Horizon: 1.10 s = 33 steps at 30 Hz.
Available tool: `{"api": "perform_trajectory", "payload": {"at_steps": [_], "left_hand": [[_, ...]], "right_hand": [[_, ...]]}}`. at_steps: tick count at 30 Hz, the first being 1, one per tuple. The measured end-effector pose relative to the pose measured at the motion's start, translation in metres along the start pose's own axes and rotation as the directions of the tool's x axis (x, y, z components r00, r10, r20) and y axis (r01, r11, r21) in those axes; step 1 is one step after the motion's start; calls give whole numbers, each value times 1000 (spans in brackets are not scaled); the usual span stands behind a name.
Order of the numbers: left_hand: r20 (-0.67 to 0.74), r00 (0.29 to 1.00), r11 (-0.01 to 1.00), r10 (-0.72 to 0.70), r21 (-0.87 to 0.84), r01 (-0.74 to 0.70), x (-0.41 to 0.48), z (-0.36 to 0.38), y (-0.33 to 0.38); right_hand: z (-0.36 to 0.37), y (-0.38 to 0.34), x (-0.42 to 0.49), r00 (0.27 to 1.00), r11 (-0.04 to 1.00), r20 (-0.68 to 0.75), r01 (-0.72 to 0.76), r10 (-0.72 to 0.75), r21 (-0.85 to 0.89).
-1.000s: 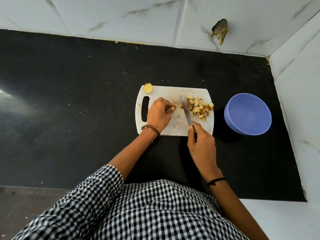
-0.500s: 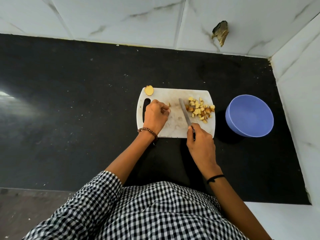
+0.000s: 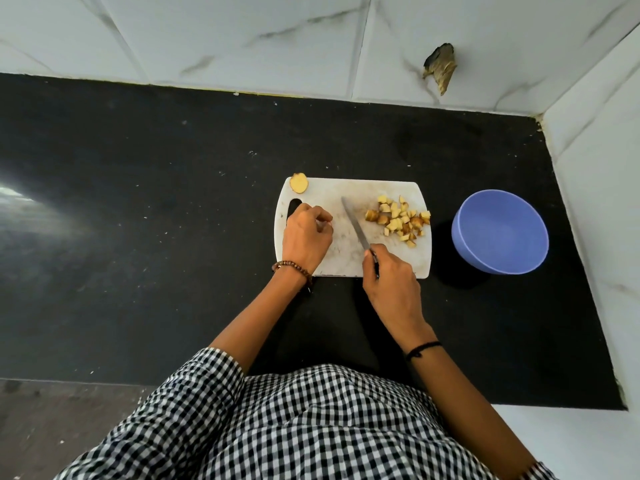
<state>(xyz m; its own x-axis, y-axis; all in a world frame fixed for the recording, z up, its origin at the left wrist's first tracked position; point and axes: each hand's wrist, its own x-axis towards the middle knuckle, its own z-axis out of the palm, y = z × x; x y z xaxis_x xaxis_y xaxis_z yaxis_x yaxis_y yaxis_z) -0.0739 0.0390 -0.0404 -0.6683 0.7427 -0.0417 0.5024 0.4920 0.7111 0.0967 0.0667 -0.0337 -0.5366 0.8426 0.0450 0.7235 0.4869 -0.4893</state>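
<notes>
On one board (image 3: 363, 192), one knife (image 3: 355, 226), one slice (image 3: 298, 183)

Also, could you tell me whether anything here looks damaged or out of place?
Yes. A ragged broken patch scars the wall tile. One yellow slice sits alone at the far left corner of the cutting board, overhanging its edge, away from the chopped pile beside the knife that the right hand grips.

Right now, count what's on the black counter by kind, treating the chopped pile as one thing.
cutting board: 1
knife: 1
pile of chopped pieces: 1
round slice: 1
blue bowl: 1
Total: 5
</notes>
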Motion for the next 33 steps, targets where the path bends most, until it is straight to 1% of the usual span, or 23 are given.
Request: {"api": "perform_trajectory", "payload": {"at_steps": [5,8,10,13,18,20,22,25,27,29,31,33], "left_hand": [[-27,993,988,116,104,-113,-3,2,2],[-28,985,977,172,133,-167,-3,5,4],[-10,981,972,193,141,-189,-3,7,6],[6,977,967,213,140,-212,-6,8,6],[21,977,972,212,97,-213,-6,8,0],[15,975,971,221,93,-222,-4,8,-1],[-11,970,965,243,101,-241,-1,5,-1],[-141,946,946,293,190,-265,8,-3,-5],[-185,949,941,256,272,-201,19,-8,-6],[-125,982,946,145,309,-100,32,-13,-6],[-52,997,959,52,280,-35,43,-16,-6],[-23,999,971,45,236,-38,51,-20,-8]], "right_hand": [[-14,17,-7,988,992,-85,-127,127,2],[-12,14,-10,991,995,-85,-103,104,15],[-8,9,-10,996,998,-56,-62,63,31],[-3,6,-10,999,1000,-16,-29,29,9],[-11,20,-7,992,993,-61,-109,111,41],[-15,23,-2,993,993,-58,-101,105,68],[-17,20,4,995,992,-40,-86,90,91],[-18,13,16,997,991,-13,-73,75,116],[-17,8,24,996,986,8,-84,84,141],[-15,1,33,995,980,26,-101,98,173],[-12,-6,39,994,976,38,-111,106,186],[-10,-9,43,992,973,43,-122,116,198]]}}
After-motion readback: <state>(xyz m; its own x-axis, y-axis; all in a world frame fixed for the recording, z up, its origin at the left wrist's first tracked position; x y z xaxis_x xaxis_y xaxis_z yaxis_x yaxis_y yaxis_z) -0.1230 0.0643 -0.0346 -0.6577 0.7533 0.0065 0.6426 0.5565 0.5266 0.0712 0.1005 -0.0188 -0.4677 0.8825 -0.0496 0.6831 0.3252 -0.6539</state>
